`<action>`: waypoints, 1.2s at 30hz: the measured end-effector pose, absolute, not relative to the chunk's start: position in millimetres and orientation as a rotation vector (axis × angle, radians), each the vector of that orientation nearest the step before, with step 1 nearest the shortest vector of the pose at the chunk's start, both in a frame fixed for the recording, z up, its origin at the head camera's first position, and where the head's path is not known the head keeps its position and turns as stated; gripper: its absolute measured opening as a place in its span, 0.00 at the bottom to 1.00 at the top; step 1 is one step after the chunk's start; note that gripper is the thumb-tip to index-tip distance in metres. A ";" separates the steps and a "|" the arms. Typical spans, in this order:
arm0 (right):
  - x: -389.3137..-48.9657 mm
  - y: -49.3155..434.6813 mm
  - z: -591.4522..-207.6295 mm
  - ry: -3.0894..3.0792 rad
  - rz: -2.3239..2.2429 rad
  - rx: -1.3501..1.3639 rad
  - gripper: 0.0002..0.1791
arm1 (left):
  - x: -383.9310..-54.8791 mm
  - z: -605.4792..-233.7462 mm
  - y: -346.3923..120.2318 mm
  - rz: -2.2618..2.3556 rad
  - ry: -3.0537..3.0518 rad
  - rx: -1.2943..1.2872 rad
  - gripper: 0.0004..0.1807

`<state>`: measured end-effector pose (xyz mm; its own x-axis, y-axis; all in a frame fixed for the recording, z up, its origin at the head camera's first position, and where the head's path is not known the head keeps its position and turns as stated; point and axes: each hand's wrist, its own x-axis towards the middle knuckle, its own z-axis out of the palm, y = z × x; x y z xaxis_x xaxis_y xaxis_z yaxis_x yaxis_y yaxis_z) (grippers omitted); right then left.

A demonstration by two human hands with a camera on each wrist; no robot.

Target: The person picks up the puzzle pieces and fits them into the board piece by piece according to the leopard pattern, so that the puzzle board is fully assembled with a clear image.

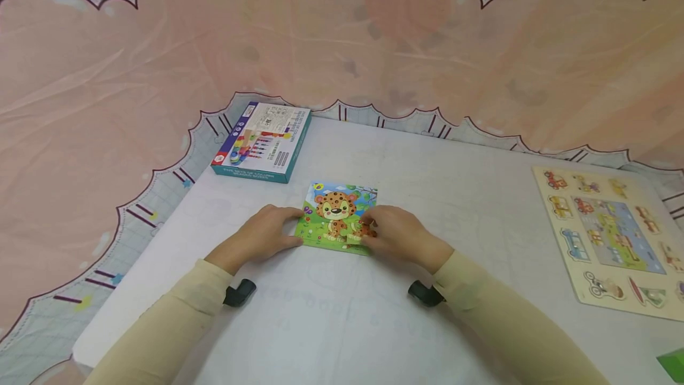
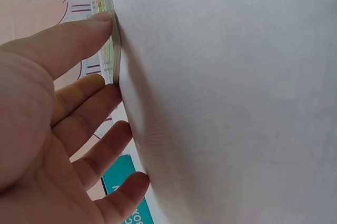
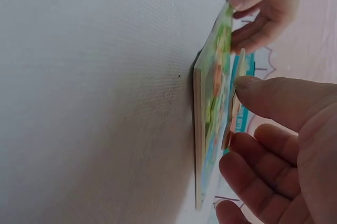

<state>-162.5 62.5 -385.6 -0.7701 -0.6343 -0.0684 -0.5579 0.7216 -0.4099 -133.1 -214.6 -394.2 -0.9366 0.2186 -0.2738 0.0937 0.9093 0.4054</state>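
Observation:
A small leopard-picture jigsaw board (image 1: 333, 196) lies flat on the white table. At its left edge rests my left hand (image 1: 263, 233), thumb near the front corner and fingers loosely spread. In the left wrist view the thumb (image 2: 95, 33) touches the board's edge (image 2: 116, 58). My right hand (image 1: 401, 235) pinches a thin puzzle piece (image 3: 239, 69) between thumb and fingers over the right part of the board. The right wrist view shows a gap between this piece and the board. Part of the piece's picture is hidden by the fingers.
A boxed toy (image 1: 262, 141) with a teal side lies behind and to the left. On the right is a wooden vehicle puzzle board (image 1: 582, 290). A green object (image 1: 672, 364) shows at the lower right edge. Patterned cloth (image 1: 331, 40) hangs behind the table.

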 end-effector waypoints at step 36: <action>-162.4 31.9 -393.4 2.776 -0.478 -0.922 0.16 | -133.2 -392.5 -214.4 0.567 2.748 0.220 0.34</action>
